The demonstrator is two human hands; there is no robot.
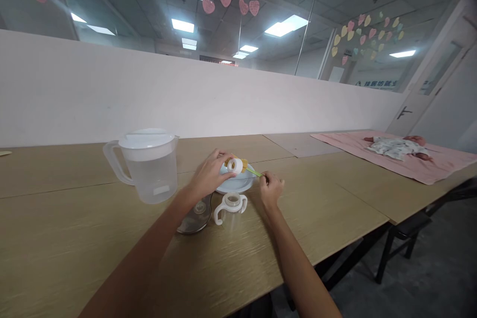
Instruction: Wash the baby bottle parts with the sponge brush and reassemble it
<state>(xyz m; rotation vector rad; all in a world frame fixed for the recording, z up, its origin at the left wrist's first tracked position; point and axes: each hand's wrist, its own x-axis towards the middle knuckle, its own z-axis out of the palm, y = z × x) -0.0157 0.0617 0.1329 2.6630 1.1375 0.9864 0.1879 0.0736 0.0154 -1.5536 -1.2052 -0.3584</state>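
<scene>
In my left hand (215, 171) is a white bottle collar (234, 165), pinched between thumb and fingers with its round opening toward me. My right hand (271, 188) is closed around the thin green handle of a brush (253, 172). Its yellow sponge-like head (244, 164) lies right beside the collar; whether they touch is unclear. Both are above a white bowl (238, 188), partly hidden by my left hand. Nearer to me stands a clear baby bottle (231, 211) with two white handles and an uncovered mouth. Left of it is a round metal lid (194, 221), partly behind my left forearm.
A clear plastic pitcher (154, 179) with a white lid stands on the wooden table (104, 238) at left. Farther right, a baby-like figure (397, 147) in patterned clothing lies on a pink cloth (354, 151). A dark chair (404, 233) stands by the right edge.
</scene>
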